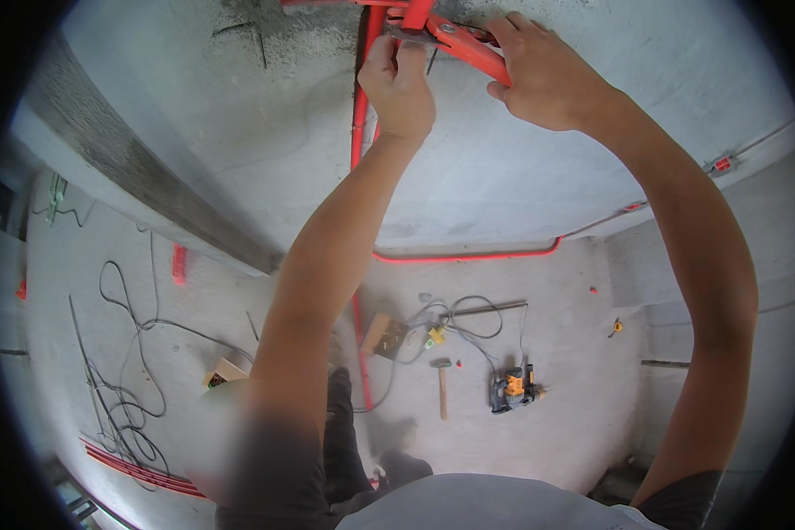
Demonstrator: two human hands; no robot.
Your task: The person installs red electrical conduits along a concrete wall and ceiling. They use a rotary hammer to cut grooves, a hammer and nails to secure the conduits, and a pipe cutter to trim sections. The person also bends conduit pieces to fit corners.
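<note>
Up against the concrete wall, my right hand is closed around the red handles of a pipe cutter. Its metal jaw lies across a short red plastic pipe at the top edge of the view. My left hand is closed just below that jaw, with thumb and fingers pinching the pipe's end; the fingers partly hide it. Just left of this hand, a long red conduit runs down the wall in a groove.
On the floor lie a hammer, an orange and black power tool, looped cables, an open cardboard box, a yellow tape measure and several red pipes. Another red conduit follows the wall's foot.
</note>
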